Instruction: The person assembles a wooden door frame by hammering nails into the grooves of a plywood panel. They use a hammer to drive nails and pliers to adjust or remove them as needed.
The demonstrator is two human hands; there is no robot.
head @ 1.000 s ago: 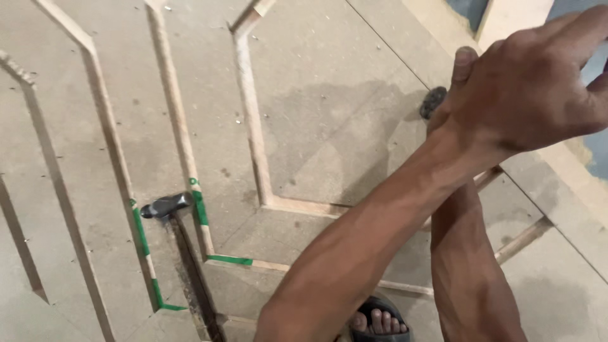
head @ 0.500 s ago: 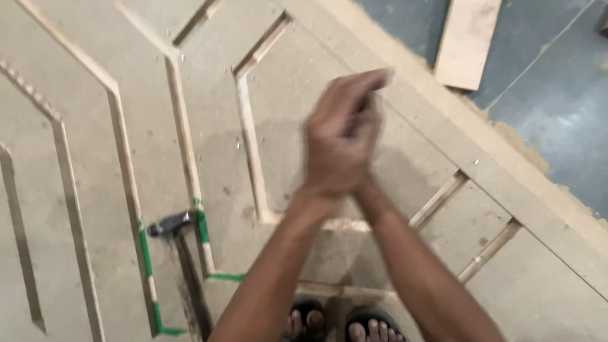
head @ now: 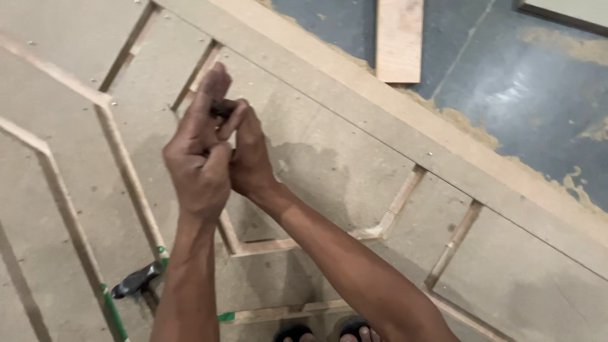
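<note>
Left hand (head: 199,158) and right hand (head: 248,155) pressed together above large fibreboard panel (head: 329,164) lying on floor (head: 506,76). Both clenched on small dark object (head: 221,109), pinched at fingertips. Object mostly hidden, kind unclear; likely light, hard, easy to drop, so pinch grip suits. Hammer (head: 136,282) near panel's lower-left part, handle covered by forearm. Loose plank (head: 399,38) on floor beyond panel's far edge, cut off by frame.

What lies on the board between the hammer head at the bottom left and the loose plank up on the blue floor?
In the head view, the joined hands, raised wood strips and the brown fibreboard panel lie between the dark hammer head and the pale wooden plank.
</note>
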